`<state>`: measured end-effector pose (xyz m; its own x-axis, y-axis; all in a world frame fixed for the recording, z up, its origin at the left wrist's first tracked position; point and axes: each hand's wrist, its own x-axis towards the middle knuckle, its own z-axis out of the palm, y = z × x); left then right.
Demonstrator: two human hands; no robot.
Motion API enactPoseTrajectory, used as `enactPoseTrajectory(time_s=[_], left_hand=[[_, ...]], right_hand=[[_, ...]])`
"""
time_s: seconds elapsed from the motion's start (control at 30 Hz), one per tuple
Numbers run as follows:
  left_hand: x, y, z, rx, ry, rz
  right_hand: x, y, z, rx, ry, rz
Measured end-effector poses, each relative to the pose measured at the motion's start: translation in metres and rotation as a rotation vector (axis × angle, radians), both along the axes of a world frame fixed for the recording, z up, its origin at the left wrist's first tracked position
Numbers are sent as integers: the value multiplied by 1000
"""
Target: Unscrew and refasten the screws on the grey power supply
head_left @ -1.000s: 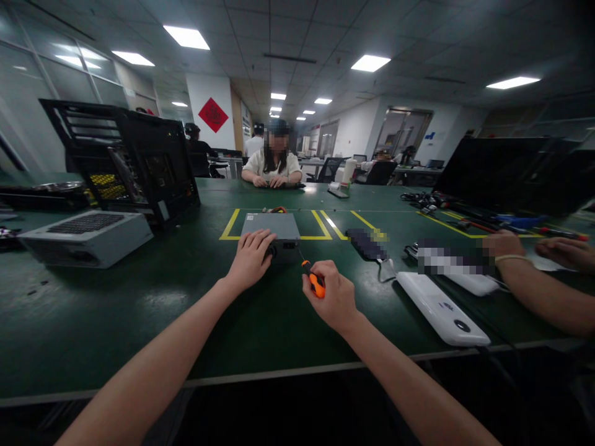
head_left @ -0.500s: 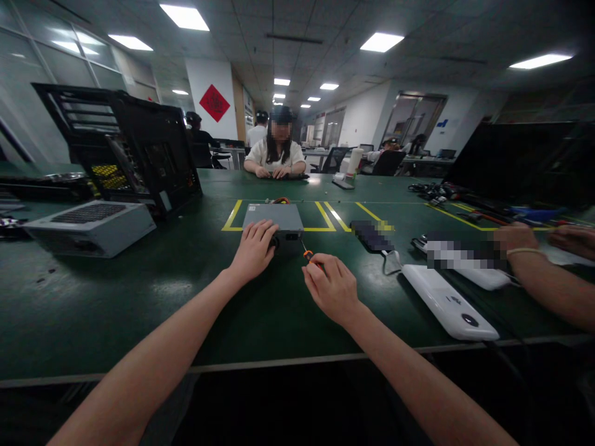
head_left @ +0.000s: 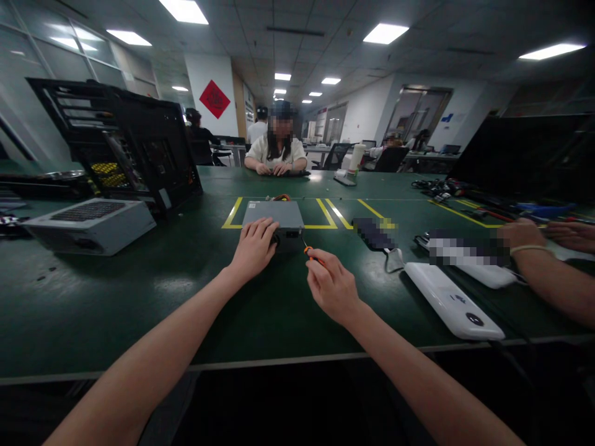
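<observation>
A grey computer power supply (head_left: pixel 287 212) lies on the green table in front of me, coloured wires showing behind it. My left hand (head_left: pixel 255 246) grips its near left part, fingers over the top and thumb down by the front face. Wrapped in my right hand (head_left: pixel 332 284) is a screwdriver (head_left: pixel 308 250) with an orange and dark handle. Its thin shaft points up and away at the supply's front right corner. The tip is too small to tell whether it sits in a screw.
Left stand a second power supply (head_left: pixel 93 226) and an open black computer case (head_left: pixel 134 142). Right lie a phone (head_left: pixel 373 234), a white power bank (head_left: pixel 453 300) and another white device (head_left: pixel 478 267). A co-worker's hand (head_left: pixel 523 235) is at far right; another person (head_left: pixel 275 152) sits opposite.
My right hand has turned slightly around the screwdriver, its fingers shifting on the handle. The left hand stays on the power supply. The view has moved a little.
</observation>
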<state>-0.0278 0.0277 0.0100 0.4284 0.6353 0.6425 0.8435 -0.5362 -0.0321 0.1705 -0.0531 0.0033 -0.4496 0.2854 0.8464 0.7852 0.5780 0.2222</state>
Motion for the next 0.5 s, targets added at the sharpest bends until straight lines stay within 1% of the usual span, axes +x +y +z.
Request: enactPoseTrajectory(time_s=[0.07, 0.2, 0.3, 0.37, 0.5], left_hand=[[0, 0, 0, 1, 0, 3], [1, -1, 0, 5, 3, 5], [2, -1, 0, 11, 16, 13], [4, -2, 1, 14, 26, 19], [8, -2, 0, 23, 28, 39]], right_hand=[[0, 0, 0, -24, 23, 8], [1, -1, 1, -23, 38, -47], [1, -1, 1, -6, 42, 17], [0, -1, 1, -4, 58, 23], [0, -2, 3, 9, 33, -85]])
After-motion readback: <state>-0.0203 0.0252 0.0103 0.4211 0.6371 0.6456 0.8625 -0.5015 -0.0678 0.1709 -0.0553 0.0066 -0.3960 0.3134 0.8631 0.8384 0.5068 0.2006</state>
